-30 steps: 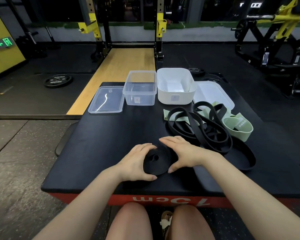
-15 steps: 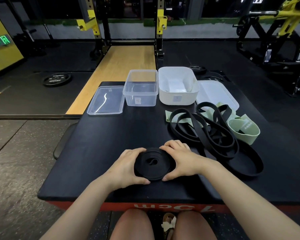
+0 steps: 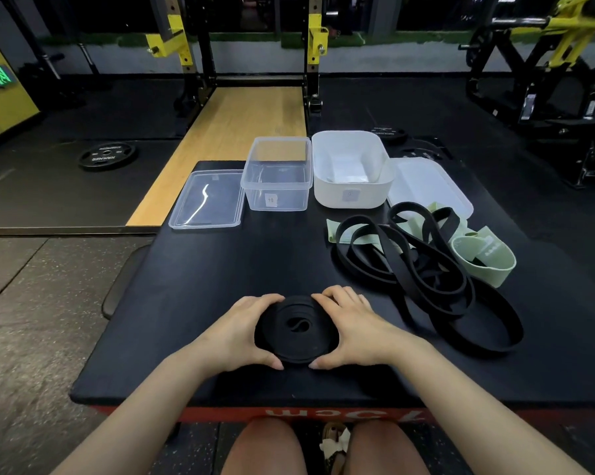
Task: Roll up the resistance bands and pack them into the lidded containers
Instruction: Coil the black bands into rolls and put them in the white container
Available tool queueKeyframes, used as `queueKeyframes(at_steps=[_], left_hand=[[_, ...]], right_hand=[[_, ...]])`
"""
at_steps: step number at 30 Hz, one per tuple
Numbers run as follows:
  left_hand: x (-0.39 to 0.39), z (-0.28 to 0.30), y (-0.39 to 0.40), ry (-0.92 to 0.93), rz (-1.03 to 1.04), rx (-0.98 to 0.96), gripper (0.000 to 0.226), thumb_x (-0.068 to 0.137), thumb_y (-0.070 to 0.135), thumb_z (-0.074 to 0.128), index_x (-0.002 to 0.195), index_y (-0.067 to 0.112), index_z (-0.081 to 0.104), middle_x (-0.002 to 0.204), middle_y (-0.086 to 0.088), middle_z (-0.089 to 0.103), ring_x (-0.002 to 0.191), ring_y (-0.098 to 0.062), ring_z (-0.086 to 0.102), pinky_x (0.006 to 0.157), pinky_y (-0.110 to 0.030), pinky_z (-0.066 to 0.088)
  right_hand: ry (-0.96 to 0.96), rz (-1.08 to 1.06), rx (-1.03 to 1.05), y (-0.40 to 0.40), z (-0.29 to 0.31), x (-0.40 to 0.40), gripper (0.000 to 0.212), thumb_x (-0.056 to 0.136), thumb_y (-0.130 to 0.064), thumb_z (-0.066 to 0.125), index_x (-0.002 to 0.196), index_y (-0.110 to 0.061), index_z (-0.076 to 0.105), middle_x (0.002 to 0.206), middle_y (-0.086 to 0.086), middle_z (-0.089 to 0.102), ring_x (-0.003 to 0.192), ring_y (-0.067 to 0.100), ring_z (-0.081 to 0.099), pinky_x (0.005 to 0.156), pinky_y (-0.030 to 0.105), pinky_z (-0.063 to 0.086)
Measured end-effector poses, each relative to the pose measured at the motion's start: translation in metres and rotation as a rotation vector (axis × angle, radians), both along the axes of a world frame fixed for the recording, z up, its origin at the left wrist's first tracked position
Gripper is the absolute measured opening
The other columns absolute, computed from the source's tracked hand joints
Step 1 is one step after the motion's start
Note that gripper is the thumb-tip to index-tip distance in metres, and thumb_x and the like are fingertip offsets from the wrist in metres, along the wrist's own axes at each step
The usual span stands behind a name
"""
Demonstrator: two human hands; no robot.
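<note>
Near the front edge of the black padded platform [image 3: 193, 286] I've got a coiled black resistance band [image 3: 296, 329] lying flat, its spiral showing from above. My left hand [image 3: 236, 332] cups its left side, fingers curled over the far rim and thumb tucked against the near rim; my right hand [image 3: 352, 329] mirrors that on the other side, so both hands hold the roll between them. Off to the right and a little farther back, a tangle of loose black bands [image 3: 426, 269] sprawls across the surface, lying over pale green bands [image 3: 482, 257] at its far right. Along the back edge, from left to right: a clear lid [image 3: 206, 200] lying flat, a clear plastic container [image 3: 278, 174] standing open, a white container [image 3: 350, 168] also open, and a white lid [image 3: 429, 186] flat beside it, partly under the loose bands. Beyond the platform, a weight plate [image 3: 107, 155] lies on the gym floor to the left.
</note>
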State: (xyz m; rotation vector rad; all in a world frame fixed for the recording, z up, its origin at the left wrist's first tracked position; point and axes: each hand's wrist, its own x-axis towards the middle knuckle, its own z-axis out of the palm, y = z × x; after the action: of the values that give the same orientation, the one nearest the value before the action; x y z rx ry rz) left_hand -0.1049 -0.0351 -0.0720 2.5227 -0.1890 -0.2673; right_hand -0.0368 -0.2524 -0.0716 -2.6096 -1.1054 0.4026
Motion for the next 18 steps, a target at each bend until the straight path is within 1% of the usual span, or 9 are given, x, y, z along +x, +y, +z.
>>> queueKeyframes(at_steps=[4,6,8,9,12,15,18], left_hand=[[0.001,0.004,0.0,-0.037,-0.05,0.009,0.086,0.066,0.042,0.081,0.136,0.032,0.032,0.131,0.02,0.038,0.124,0.004,0.028,0.097,-0.001,0.02],[0.005,0.011,0.001,-0.044,-0.066,0.001,0.083,0.067,0.042,0.08,0.135,0.033,0.033,0.128,0.021,0.038,0.122,0.006,0.029,0.096,0.001,0.02],[0.015,0.022,0.0,-0.053,-0.086,0.014,0.082,0.067,0.041,0.08,0.135,0.031,0.034,0.125,0.023,0.038,0.12,0.005,0.031,0.096,-0.001,0.022],[0.021,0.028,-0.001,-0.053,-0.096,0.022,0.082,0.067,0.041,0.08,0.134,0.031,0.034,0.124,0.024,0.039,0.119,0.004,0.032,0.097,-0.003,0.023],[0.045,0.046,-0.006,-0.071,-0.118,0.031,0.081,0.067,0.039,0.081,0.133,0.029,0.036,0.12,0.023,0.041,0.116,0.0,0.037,0.098,-0.011,0.029],[0.075,0.067,-0.011,-0.111,-0.127,0.019,0.082,0.066,0.035,0.083,0.133,0.027,0.037,0.12,0.016,0.045,0.114,-0.002,0.038,0.096,-0.012,0.03],[0.111,0.089,-0.017,-0.151,-0.136,-0.002,0.082,0.065,0.033,0.084,0.133,0.025,0.039,0.122,0.013,0.049,0.113,-0.002,0.042,0.097,-0.016,0.033]], right_hand=[[0.016,0.002,0.023,0.001,0.003,0.0,0.106,0.065,-0.062,0.071,0.146,-0.019,0.02,0.132,-0.007,0.025,0.126,0.011,0.021,0.108,0.025,0.015],[0.084,-0.015,0.046,-0.001,0.006,0.002,0.104,0.065,-0.059,0.073,0.146,-0.02,0.02,0.13,-0.009,0.024,0.124,0.01,0.022,0.109,0.024,0.019],[0.145,-0.041,0.09,-0.003,0.014,0.009,0.106,0.064,-0.056,0.075,0.146,-0.02,0.019,0.129,-0.011,0.023,0.124,0.006,0.022,0.11,0.027,0.027],[0.154,-0.051,0.109,-0.004,0.018,0.014,0.107,0.064,-0.055,0.076,0.146,-0.019,0.019,0.129,-0.011,0.022,0.124,0.005,0.021,0.11,0.026,0.028],[0.13,-0.068,0.139,-0.008,0.035,0.034,0.105,0.064,-0.052,0.078,0.145,-0.016,0.022,0.127,-0.011,0.024,0.126,0.005,0.021,0.109,0.021,0.025],[0.115,-0.095,0.175,-0.013,0.055,0.061,0.101,0.063,-0.05,0.079,0.143,-0.018,0.026,0.126,-0.009,0.025,0.128,0.008,0.024,0.111,0.024,0.025],[0.062,-0.121,0.179,-0.02,0.078,0.092,0.1,0.065,-0.047,0.08,0.144,-0.019,0.024,0.128,-0.008,0.025,0.126,0.008,0.024,0.109,0.021,0.023]])
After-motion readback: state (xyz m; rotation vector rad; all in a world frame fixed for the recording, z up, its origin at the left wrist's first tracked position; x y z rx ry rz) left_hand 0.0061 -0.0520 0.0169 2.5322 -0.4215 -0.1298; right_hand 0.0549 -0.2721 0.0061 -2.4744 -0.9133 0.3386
